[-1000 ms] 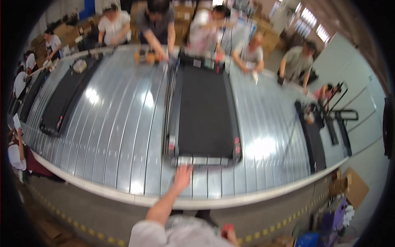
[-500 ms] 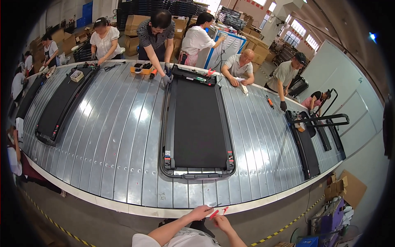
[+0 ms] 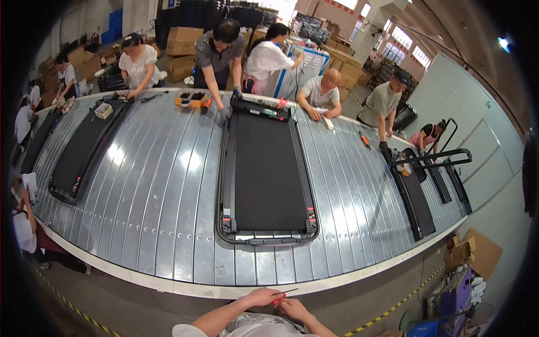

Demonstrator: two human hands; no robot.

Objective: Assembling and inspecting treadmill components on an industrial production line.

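Both hands meet close to the body, below the edge of the ribbed metal surface (image 3: 168, 185). The left hand (image 3: 263, 296) and right hand (image 3: 292, 307) together pinch a small red-handled tool (image 3: 280, 297) between them. Ahead of the hands, well apart, lies a flat black treadmill (image 3: 266, 168)

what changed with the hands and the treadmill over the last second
The left hand, which a second ago reached out to the edge of the metal conveyor near the treadmill, has pulled back to the body and now meets the right hand around a small red-handled tool. The treadmill has drifted slightly rightward in view. The workers across the belt stay at their places.
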